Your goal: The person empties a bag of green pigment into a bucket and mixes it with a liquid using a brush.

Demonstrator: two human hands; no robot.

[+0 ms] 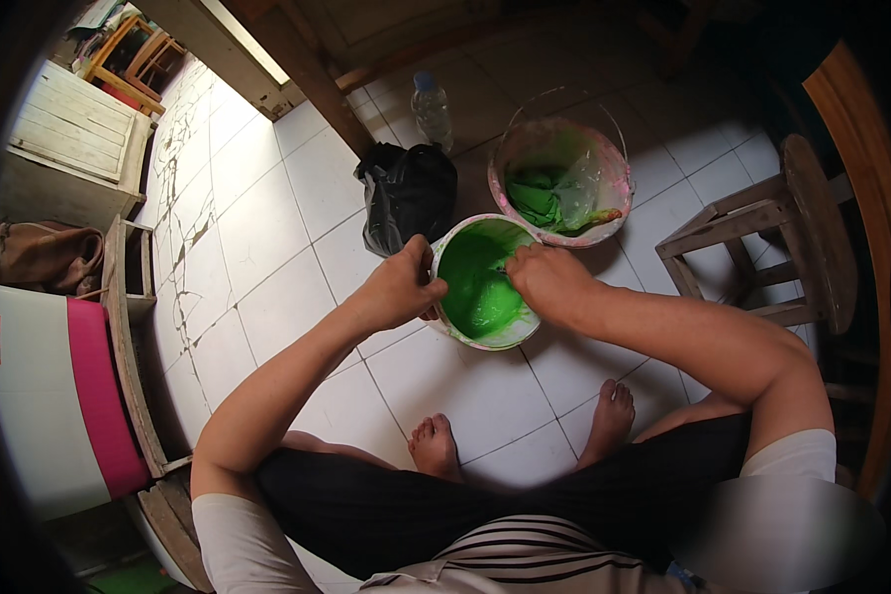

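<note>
A white bucket (513, 342) stands in front of me, its inside coated bright green, with glossy green liquid (490, 305) low in it. My left hand (406, 284) grips the bucket's left rim, thumb toward the inside. Over the right rim reaches my right hand (547, 282), fingers closed and dipping toward the opening. A small part of something shows at its fingertips, but what it is stays hidden. Just behind is a second, wider bucket (614, 163), smeared pink and green, with green material (535, 203) and clear plastic inside.
A black plastic bag (411, 198) sits left of the buckets, with a clear bottle (433, 117) behind it. A wooden stool (752, 228) is at the right. My bare feet (434, 445) rest on white floor tiles (267, 228). Cabinets and a white-and-pink box (40, 396) line the left.
</note>
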